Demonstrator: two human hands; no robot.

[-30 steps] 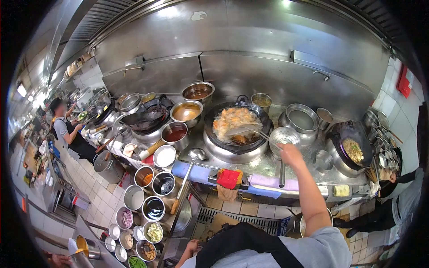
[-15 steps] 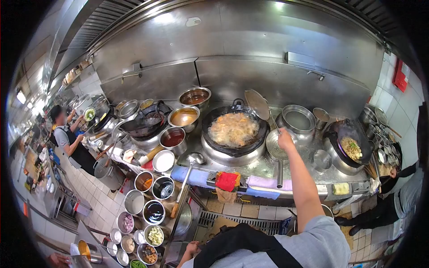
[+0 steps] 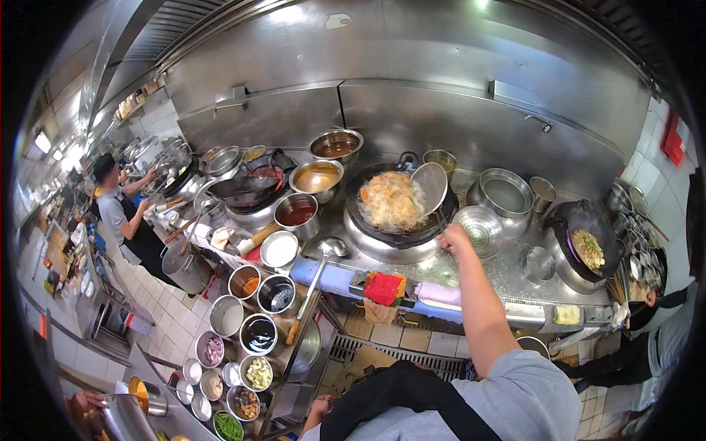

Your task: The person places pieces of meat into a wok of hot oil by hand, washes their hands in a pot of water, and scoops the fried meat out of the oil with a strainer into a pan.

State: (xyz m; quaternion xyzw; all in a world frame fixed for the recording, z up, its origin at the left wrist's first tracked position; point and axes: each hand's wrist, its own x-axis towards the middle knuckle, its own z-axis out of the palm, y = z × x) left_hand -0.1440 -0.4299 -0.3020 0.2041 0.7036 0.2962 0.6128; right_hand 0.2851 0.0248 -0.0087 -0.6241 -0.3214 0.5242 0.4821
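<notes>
My right hand (image 3: 454, 241) is closed on the handle of a wire skimmer (image 3: 429, 185), whose round mesh head tilts at the right side of a black wok (image 3: 372, 234). Pale orange pieces of food (image 3: 391, 200) bubble in foaming oil in that wok. Beside my hand on the counter lies a perforated ladle (image 3: 478, 231). My left hand (image 3: 322, 404) is low by my apron at the bottom, its fingers curled; what it holds, if anything, is too small to make out.
Metal bowls of sauce (image 3: 316, 178) stand left of the wok, and a long-handled ladle (image 3: 332, 247) lies nearby. Ingredient pots (image 3: 259, 334) fill the lower left. A second wok (image 3: 587, 248) holds noodle-like food at the right. Co-workers (image 3: 125, 220) are at both sides.
The skimmer's head has gone from over the food to raised behind the wok's right edge, then down to its right side. At far left, a metal container has come into view by a co-worker's hand.
</notes>
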